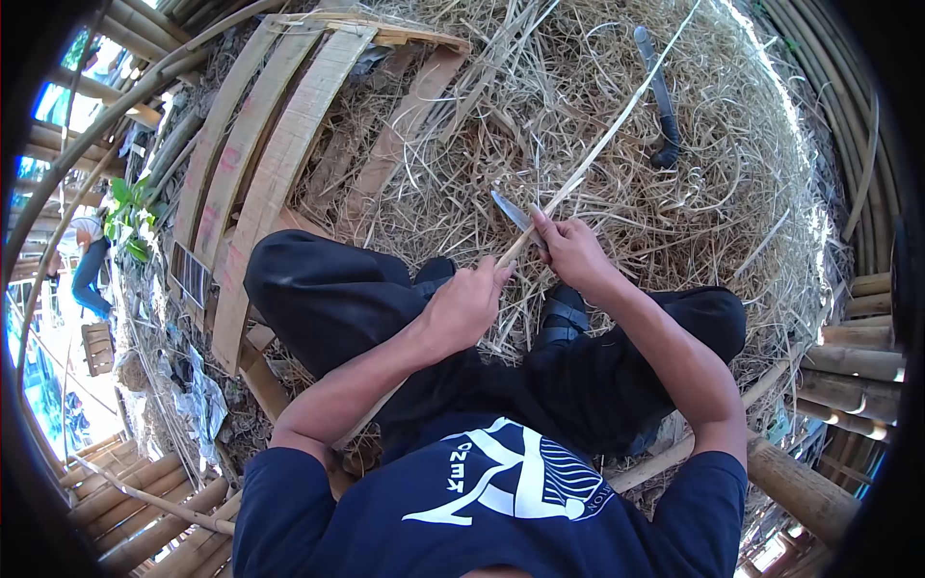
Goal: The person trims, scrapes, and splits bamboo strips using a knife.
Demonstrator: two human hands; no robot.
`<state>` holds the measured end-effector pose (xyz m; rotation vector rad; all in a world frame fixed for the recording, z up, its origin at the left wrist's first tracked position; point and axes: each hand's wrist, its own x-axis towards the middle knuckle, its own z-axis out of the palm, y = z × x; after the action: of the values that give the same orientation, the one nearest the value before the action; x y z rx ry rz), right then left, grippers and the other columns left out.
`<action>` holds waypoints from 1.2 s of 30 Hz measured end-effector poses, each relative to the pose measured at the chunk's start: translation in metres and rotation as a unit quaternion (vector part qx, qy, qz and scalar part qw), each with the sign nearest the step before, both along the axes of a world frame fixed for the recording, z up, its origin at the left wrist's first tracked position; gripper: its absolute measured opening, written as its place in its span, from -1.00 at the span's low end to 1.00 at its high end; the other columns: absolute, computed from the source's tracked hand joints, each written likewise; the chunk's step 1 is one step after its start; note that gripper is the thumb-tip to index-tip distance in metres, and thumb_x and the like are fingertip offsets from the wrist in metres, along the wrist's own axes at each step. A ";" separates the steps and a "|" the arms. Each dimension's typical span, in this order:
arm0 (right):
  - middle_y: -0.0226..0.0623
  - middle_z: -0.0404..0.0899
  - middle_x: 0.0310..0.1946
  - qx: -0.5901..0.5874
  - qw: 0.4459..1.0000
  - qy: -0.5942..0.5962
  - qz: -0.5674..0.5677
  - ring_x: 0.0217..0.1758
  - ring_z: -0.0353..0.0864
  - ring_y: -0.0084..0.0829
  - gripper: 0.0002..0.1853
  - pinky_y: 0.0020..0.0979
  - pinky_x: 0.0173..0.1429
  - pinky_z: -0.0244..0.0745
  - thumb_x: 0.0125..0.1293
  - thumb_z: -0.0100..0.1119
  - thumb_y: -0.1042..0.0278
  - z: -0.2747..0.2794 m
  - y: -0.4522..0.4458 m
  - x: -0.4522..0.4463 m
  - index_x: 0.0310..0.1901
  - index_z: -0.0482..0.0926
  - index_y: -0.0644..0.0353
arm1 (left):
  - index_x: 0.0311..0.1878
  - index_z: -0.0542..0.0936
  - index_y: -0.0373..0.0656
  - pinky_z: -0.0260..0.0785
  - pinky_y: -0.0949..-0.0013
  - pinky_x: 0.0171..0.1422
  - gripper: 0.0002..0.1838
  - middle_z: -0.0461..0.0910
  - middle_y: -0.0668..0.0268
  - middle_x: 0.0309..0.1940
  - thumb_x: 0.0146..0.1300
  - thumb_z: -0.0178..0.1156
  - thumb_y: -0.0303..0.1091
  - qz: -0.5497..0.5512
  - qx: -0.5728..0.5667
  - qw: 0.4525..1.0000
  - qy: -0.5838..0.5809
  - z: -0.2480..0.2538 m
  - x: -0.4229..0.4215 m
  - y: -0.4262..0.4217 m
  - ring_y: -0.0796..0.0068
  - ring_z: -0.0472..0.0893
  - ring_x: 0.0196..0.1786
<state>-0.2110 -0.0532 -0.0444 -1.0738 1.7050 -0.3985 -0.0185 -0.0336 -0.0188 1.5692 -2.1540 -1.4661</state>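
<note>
A long, pale bamboo strip (617,125) runs from the upper right down between my two hands and on under my left forearm. My left hand (464,303) is closed round the strip just below the knife. In my right hand (570,250) is a small knife (515,212), its blade pointing up and left across the strip; the handle is mostly hidden by the fingers. My right thumb lies along the strip by the blade. Both hands are above the shavings, between my bent knees.
A curved machete (660,96) with a dark handle lies on the shavings (732,222) at upper right. Slatted wooden boards (279,144) stand at upper left. Bamboo poles (805,482) surround the spot. Beyond the left side, a person (92,270) in blue trousers is partly visible.
</note>
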 end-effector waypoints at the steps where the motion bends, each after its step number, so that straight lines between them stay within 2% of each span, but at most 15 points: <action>1: -0.29 0.43 -0.78 -0.001 1.000 -0.009 -0.008 -0.67 0.47 -0.44 -0.27 -0.34 -0.46 0.37 0.38 -0.08 -0.31 0.000 0.000 0.001 -0.65 0.54 0.26 | -0.14 0.39 -0.35 0.36 -0.14 -0.33 -0.64 0.52 -0.20 -0.58 0.51 -0.18 -0.17 -0.003 -0.024 1.000 -0.006 -0.005 0.001 0.001 -0.29 0.56 -0.38; 6: -0.35 0.39 -0.79 0.032 0.998 -0.037 -0.034 -0.70 0.41 -0.49 -0.28 -0.36 -0.51 0.30 0.40 -0.09 -0.28 0.001 0.001 0.002 -0.66 0.52 0.25 | -0.13 0.36 -0.30 0.37 -0.17 -0.34 -0.69 0.52 -0.16 -0.60 0.50 -0.17 -0.19 -0.013 -0.061 0.997 -0.040 -0.008 0.000 0.004 -0.28 0.56 -0.41; 8: -0.39 0.37 -0.79 0.141 0.966 -0.191 -0.100 -0.71 0.37 -0.51 -0.31 -0.38 -0.53 0.26 0.42 -0.08 -0.23 0.002 0.000 -0.002 -0.66 0.52 0.24 | -0.12 0.35 -0.30 0.39 -0.17 -0.33 -0.70 0.53 -0.16 -0.60 0.50 -0.16 -0.20 -0.023 -0.088 0.994 -0.064 -0.012 -0.001 0.004 -0.27 0.57 -0.41; 9: -0.39 0.37 -0.79 0.141 0.967 -0.188 -0.097 -0.71 0.37 -0.51 -0.31 -0.38 -0.53 0.26 0.42 -0.08 -0.23 0.003 0.001 0.000 -0.66 0.52 0.24 | -0.12 0.35 -0.30 0.39 -0.17 -0.33 -0.70 0.53 -0.16 -0.60 0.50 -0.16 -0.20 -0.020 -0.088 0.994 -0.061 -0.011 -0.001 0.004 -0.27 0.57 -0.41; 11: -0.37 0.39 -0.78 0.025 0.994 -0.085 -0.059 -0.71 0.37 -0.53 -0.33 -0.40 -0.53 0.27 0.44 -0.07 -0.19 0.004 0.001 0.004 -0.64 0.53 0.24 | -0.14 0.35 -0.30 0.37 -0.16 -0.35 -0.70 0.51 -0.16 -0.61 0.50 -0.15 -0.20 -0.010 -0.066 0.997 -0.038 -0.008 0.000 0.000 -0.27 0.56 -0.42; 12: -0.29 0.41 -0.77 -0.014 0.999 -0.038 -0.033 -0.71 0.39 -0.50 -0.34 -0.35 -0.52 0.29 0.46 -0.09 -0.16 0.003 0.000 0.006 -0.60 0.54 0.30 | -0.14 0.35 -0.30 0.37 -0.16 -0.35 -0.70 0.51 -0.16 -0.61 0.50 -0.15 -0.20 -0.012 -0.067 0.997 -0.036 -0.009 0.000 -0.001 -0.27 0.56 -0.42; 13: -0.29 0.41 -0.77 -0.013 0.999 -0.037 -0.034 -0.71 0.39 -0.50 -0.34 -0.35 -0.52 0.29 0.46 -0.09 -0.16 0.004 0.001 0.005 -0.60 0.54 0.30 | -0.16 0.36 -0.31 0.35 -0.13 -0.37 -0.69 0.51 -0.15 -0.62 0.50 -0.15 -0.19 -0.002 -0.048 0.999 -0.020 -0.011 0.000 -0.002 -0.26 0.55 -0.43; 15: -0.13 0.42 -0.76 -0.072 0.997 0.017 0.015 -0.70 0.42 -0.34 -0.34 -0.25 -0.46 0.33 0.48 -0.12 -0.11 0.013 0.003 0.006 -0.56 0.53 0.38 | -0.18 0.36 -0.32 0.33 -0.10 -0.39 -0.67 0.50 -0.13 -0.62 0.50 -0.15 -0.18 0.009 -0.028 1.000 -0.006 -0.012 0.001 -0.003 -0.25 0.55 -0.44; 16: -0.13 0.42 -0.76 -0.072 0.997 0.015 0.016 -0.70 0.42 -0.34 -0.34 -0.25 -0.46 0.33 0.48 -0.12 -0.11 0.014 0.004 0.008 -0.56 0.53 0.38 | -0.20 0.36 -0.33 0.30 -0.07 -0.40 -0.66 0.49 -0.11 -0.63 0.50 -0.14 -0.17 0.013 -0.005 1.000 0.019 -0.010 0.002 -0.005 -0.24 0.53 -0.45; 18: 0.01 0.41 -0.74 -0.103 0.992 0.048 0.047 -0.66 0.42 -0.11 -0.35 -0.15 -0.40 0.35 0.49 -0.13 -0.07 0.015 0.007 0.011 -0.52 0.50 0.45 | -0.22 0.36 -0.34 0.28 -0.04 -0.41 -0.64 0.48 -0.09 -0.63 0.50 -0.13 -0.16 0.018 0.018 0.999 0.044 -0.008 0.003 -0.007 -0.22 0.52 -0.46; 22: 0.06 0.41 -0.72 -0.110 0.992 0.041 0.044 -0.62 0.40 0.02 -0.35 -0.12 -0.36 0.35 0.48 -0.12 -0.06 0.009 0.012 0.013 -0.52 0.49 0.47 | -0.24 0.36 -0.34 0.28 0.00 -0.39 -0.64 0.49 -0.08 -0.61 0.50 -0.11 -0.16 0.014 0.018 0.998 0.060 -0.010 0.005 -0.005 -0.20 0.52 -0.44; 27: 0.16 0.46 -0.65 -0.092 0.990 0.075 0.073 -0.49 0.51 0.15 -0.37 -0.03 -0.31 0.38 0.47 -0.13 -0.04 0.017 0.011 0.018 -0.51 0.53 0.44 | -0.23 0.36 -0.34 0.29 0.00 -0.36 -0.64 0.50 -0.09 -0.58 0.49 -0.10 -0.16 0.006 0.023 0.998 0.059 -0.009 0.006 -0.005 -0.20 0.53 -0.41; 30: 0.18 0.50 -0.60 -0.116 0.983 0.114 0.088 -0.41 0.53 0.19 -0.39 0.03 -0.26 0.40 0.48 -0.15 -0.03 0.022 0.013 0.021 -0.49 0.56 0.41 | -0.22 0.36 -0.35 0.29 -0.01 -0.35 -0.65 0.51 -0.11 -0.57 0.49 -0.10 -0.17 0.009 0.019 0.999 0.050 -0.011 0.005 -0.004 -0.21 0.53 -0.39; 36: 0.16 0.54 -0.55 -0.097 0.986 0.106 0.091 -0.37 0.55 0.17 -0.40 0.05 -0.21 0.41 0.48 -0.19 -0.04 0.017 0.013 0.020 -0.44 0.58 0.37 | -0.21 0.37 -0.35 0.30 -0.01 -0.36 -0.68 0.50 -0.12 -0.57 0.49 -0.09 -0.21 0.014 0.014 0.999 0.047 -0.014 0.004 -0.004 -0.22 0.53 -0.39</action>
<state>-0.1915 -0.0404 -0.0277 -1.4443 1.7608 -0.3482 -0.0149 -0.0374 -0.0333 1.5008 -2.0614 -1.5361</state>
